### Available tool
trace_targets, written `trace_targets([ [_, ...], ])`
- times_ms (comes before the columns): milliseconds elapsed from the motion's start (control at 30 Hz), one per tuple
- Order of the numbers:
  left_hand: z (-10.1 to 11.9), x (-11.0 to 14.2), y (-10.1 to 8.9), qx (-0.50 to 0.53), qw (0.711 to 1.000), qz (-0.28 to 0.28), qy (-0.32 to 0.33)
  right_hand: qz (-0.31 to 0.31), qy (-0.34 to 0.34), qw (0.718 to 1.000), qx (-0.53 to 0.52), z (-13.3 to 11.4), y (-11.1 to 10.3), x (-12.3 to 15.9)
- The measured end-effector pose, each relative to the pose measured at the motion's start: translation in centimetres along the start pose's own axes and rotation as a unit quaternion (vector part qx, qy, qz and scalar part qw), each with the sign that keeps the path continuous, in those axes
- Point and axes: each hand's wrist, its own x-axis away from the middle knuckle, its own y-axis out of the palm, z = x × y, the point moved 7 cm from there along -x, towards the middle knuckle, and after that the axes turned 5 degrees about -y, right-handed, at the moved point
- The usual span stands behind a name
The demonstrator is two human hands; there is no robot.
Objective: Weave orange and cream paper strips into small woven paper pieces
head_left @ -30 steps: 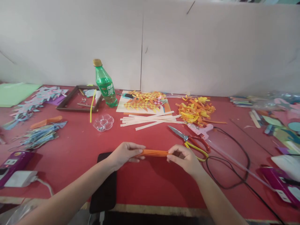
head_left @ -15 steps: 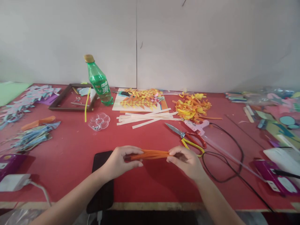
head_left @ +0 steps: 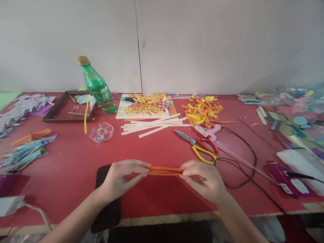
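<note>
A bundle of orange paper strips (head_left: 163,170) is stretched level between both hands, just above the red table (head_left: 157,148). My left hand (head_left: 121,179) pinches its left end with fingers closed round it. My right hand (head_left: 204,180) grips the right end the same way. Under my left wrist lies a black phone (head_left: 107,206). Red and yellow handled scissors (head_left: 199,145) lie just beyond my right hand.
Farther back are cream paper strips (head_left: 152,125), a woven orange-yellow mat (head_left: 146,104), a heap of orange and yellow scraps (head_left: 202,109), a green bottle (head_left: 97,87), a wooden frame (head_left: 67,108), a clear flower dish (head_left: 101,132). A pink glue gun (head_left: 210,131) with black cable (head_left: 243,168) lies right.
Both hands have stayed on the orange bundle and shifted slightly toward me. My head has turned right, so everything on the table slid left in view.
</note>
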Motion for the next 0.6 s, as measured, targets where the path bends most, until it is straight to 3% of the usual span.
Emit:
trace_targets([
  [200,0.7,0.0,-0.3,-0.013,1.000,-0.011,0.016,-0.021,-0.055,0.997,0.041,-0.9,-0.3,-0.3],
  [600,-0.5,1.0,-0.1,-0.060,0.996,0.020,-0.056,-0.013,-0.044,0.998,0.053,-1.2,-0.2,-1.1],
])
